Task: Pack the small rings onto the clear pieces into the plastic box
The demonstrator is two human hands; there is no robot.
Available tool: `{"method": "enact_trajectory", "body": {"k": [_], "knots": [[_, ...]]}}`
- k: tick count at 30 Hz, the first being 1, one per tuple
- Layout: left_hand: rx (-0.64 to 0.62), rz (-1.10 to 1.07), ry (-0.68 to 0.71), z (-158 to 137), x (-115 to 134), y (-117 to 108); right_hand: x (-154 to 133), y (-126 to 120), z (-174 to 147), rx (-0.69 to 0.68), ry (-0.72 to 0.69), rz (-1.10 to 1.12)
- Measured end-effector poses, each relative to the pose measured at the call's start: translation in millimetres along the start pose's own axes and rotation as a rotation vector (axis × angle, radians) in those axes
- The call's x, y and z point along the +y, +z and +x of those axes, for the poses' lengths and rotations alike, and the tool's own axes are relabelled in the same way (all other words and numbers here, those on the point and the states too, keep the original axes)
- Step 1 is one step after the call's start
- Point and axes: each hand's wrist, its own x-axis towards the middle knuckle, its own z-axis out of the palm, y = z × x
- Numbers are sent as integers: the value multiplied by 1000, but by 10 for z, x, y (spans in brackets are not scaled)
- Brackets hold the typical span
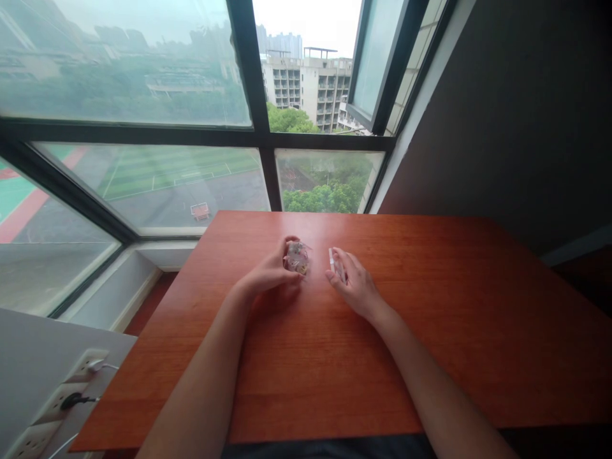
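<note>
My left hand (271, 270) is closed around the sides of a small clear container (298, 257) filled with little pinkish and pale pieces. I cannot make out what the pieces are. A short gap away, my right hand (354, 280) grips a thin, flat, clear lid-like piece (331, 260) with a whitish edge, tilted up on its side. The fingers cover much of it. Both hands are over the far middle part of the reddish-brown wooden table (306, 357), and the two held things are apart.
Dark-framed windows (262, 137) stand beyond the table's far edge, one pane (377, 64) swung outward. A dark wall (516, 115) rises at the right. Wall sockets (62, 401) with plugged-in cords sit low at the left, beside the table.
</note>
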Motion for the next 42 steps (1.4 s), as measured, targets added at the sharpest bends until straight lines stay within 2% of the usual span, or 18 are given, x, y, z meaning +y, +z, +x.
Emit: {"method": "enact_trajectory", "body": {"k": [3,5,9,13,19,25,32,42], "knots": [[154,76,-12,-60,56,-230,-3,-4,-6,-14,7,-8],[254,145,36,-80,53,-361,-2,-8,-7,-23,8,-14],[338,474,128,-71,-19,-491,1,-10,-9,-38,-3,-24],[361,718,152,-36,-74,-467,3,-11,-8,-46,-13,-25],[377,851,204,-12,-140,-481,-6,-20,-8,-57,-8,-25],[437,854,165,-27,-152,-569,3,-14,-5,-58,-19,-34],[554,716,111,-91,10,-540,14,-12,-9,-54,-29,-31],[564,605,128,-58,-44,-531,-16,-54,-22,-102,-51,-88]]}}
